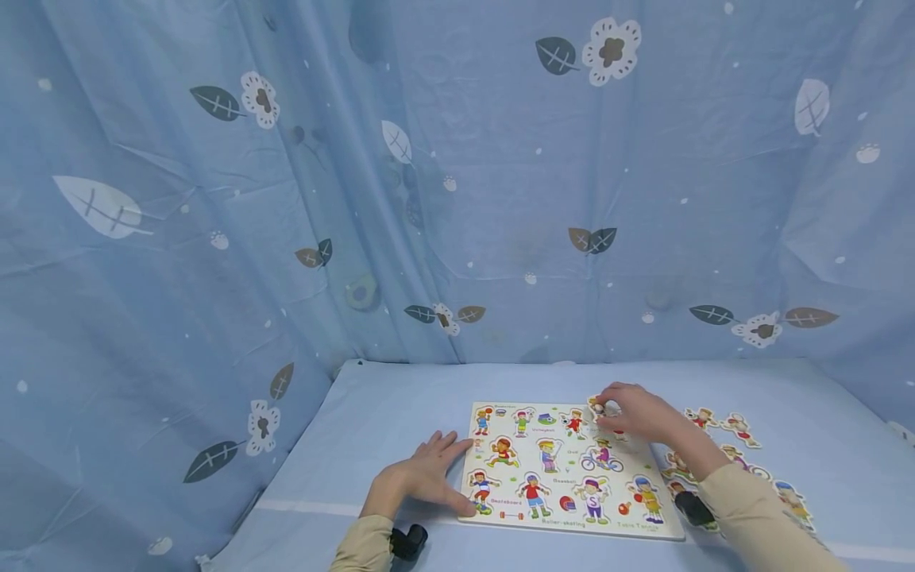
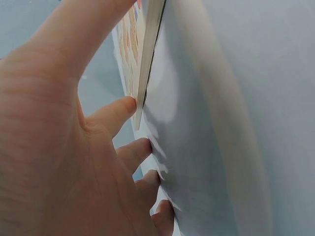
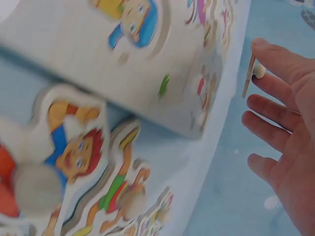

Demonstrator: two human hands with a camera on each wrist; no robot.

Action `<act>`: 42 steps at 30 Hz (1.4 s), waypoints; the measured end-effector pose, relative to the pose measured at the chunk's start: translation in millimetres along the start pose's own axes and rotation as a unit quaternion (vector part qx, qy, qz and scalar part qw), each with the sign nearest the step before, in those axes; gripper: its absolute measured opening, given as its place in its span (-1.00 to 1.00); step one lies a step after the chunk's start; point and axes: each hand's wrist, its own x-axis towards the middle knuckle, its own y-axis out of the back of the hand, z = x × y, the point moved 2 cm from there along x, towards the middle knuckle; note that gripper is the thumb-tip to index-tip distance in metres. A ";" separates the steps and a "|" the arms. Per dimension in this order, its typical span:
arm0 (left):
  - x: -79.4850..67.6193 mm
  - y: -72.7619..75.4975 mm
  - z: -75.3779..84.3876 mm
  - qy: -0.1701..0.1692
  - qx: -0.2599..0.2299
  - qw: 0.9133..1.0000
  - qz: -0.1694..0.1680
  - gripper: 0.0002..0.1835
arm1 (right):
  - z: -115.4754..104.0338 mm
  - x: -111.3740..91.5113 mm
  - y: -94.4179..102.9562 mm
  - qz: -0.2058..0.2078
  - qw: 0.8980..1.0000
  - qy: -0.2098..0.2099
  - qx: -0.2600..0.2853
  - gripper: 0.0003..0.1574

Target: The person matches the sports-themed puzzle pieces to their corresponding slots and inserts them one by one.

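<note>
A wooden picture puzzle board (image 1: 525, 446) with sports figures lies flat on the table. My left hand (image 1: 425, 473) is spread at its left edge. In the left wrist view, fingertips touch the board's side (image 2: 147, 64) and the fingers are fairly straight. Over the board's far right corner, my right hand (image 1: 636, 411) pinches a puzzle piece (image 1: 596, 407). The right wrist view shows this piece (image 3: 249, 76) edge-on with a pale knob, between thumb and fingers; its picture is hidden there. The hand partly covers the board's corner.
Several loose knobbed puzzle pieces (image 1: 739, 429) are scattered right of the board, partly under the right forearm; one near piece (image 3: 78, 147) shows a red-haired figure. A blue patterned curtain (image 1: 500, 199) hangs behind the light blue table (image 1: 400, 397).
</note>
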 end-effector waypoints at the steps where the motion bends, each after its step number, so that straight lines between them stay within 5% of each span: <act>1: 0.0 0.1 0.0 0.001 0.001 1.000 0.000 0.14 | -2.3 1.4 -0.7 -0.001 1.000 0.000 0.001 -0.56; 23: -0.7 1.5 3.4 0.008 -0.005 1.000 -0.004 0.14 | -40.1 28.4 -15.5 0.003 1.000 0.017 -0.023 -0.62; 42: -2.7 3.2 2.9 0.006 -0.004 1.000 -0.003 0.11 | -101.5 49.8 -40.7 -0.002 0.997 0.074 -0.002 -0.66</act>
